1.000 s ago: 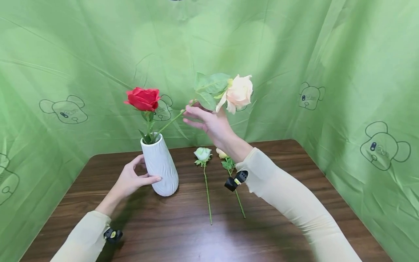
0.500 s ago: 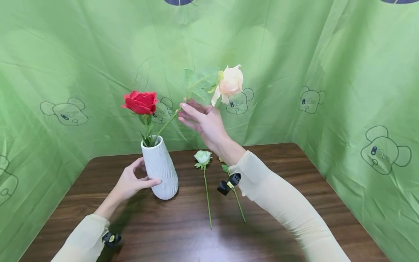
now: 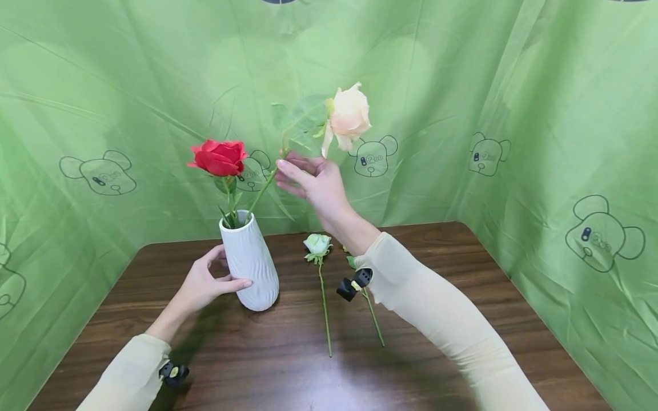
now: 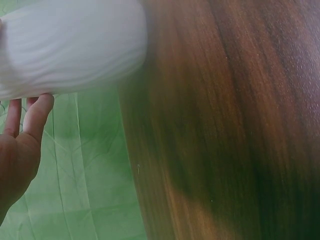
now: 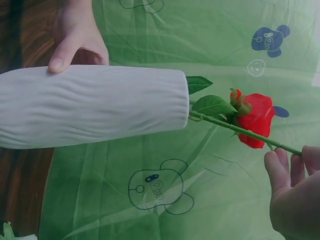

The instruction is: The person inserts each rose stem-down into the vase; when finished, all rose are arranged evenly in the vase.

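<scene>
A white ribbed vase (image 3: 252, 265) stands on the table, tilted a little to the left in the head view. My left hand (image 3: 205, 281) grips its side, thumb across the front. A red rose (image 3: 219, 158) rises from the vase mouth, its leaves at the rim. My right hand (image 3: 317, 185) pinches the green stem of a pale peach rose (image 3: 349, 116) between thumb and fingers. The lower end of that stem is inside the vase mouth, and the bloom leans out to the right. In the right wrist view the stem (image 5: 250, 134) crosses in front of the red rose.
A whitish-green rose (image 3: 317, 245) lies on the brown wooden table (image 3: 288, 354), right of the vase. Beside it is another stem (image 3: 374, 319), its bloom mostly hidden behind my right arm. Green curtains (image 3: 432, 103) with printed bear heads surround the table's back and sides.
My right hand has moved left with the peach rose, whose bloom has risen and shifted left, its stem now steeper. My left hand keeps its hold on the vase.
</scene>
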Demonstrator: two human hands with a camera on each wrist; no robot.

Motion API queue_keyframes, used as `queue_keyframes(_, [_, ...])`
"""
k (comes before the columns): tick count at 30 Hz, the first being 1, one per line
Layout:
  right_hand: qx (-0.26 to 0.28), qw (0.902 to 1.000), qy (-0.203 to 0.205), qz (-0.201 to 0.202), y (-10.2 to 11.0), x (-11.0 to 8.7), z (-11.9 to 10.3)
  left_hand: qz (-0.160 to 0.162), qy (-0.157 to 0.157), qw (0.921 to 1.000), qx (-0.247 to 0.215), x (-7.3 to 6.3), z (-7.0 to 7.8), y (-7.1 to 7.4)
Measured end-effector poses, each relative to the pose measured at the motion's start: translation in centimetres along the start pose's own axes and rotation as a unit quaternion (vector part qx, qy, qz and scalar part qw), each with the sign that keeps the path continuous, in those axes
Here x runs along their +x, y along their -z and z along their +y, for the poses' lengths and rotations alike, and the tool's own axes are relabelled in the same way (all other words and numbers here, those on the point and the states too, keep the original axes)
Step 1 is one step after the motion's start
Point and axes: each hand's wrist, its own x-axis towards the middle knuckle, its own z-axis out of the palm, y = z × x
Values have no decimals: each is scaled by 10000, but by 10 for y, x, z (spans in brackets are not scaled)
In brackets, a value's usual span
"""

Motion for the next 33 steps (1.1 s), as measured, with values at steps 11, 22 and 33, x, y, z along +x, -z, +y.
queue_keyframes(11, [-127,9995,246,151,-6,2,11,-3,-58,10000,-59,-1,-2,0])
queue_keyframes(22, [-485,9985,-146,-189,-11,7,16,-31,-45,10000,-33,1,2,0])
queue_keyframes(33, [-222,9951,-939,-224,-20,11,34,-12,-39,10000,-33,1,2,1])
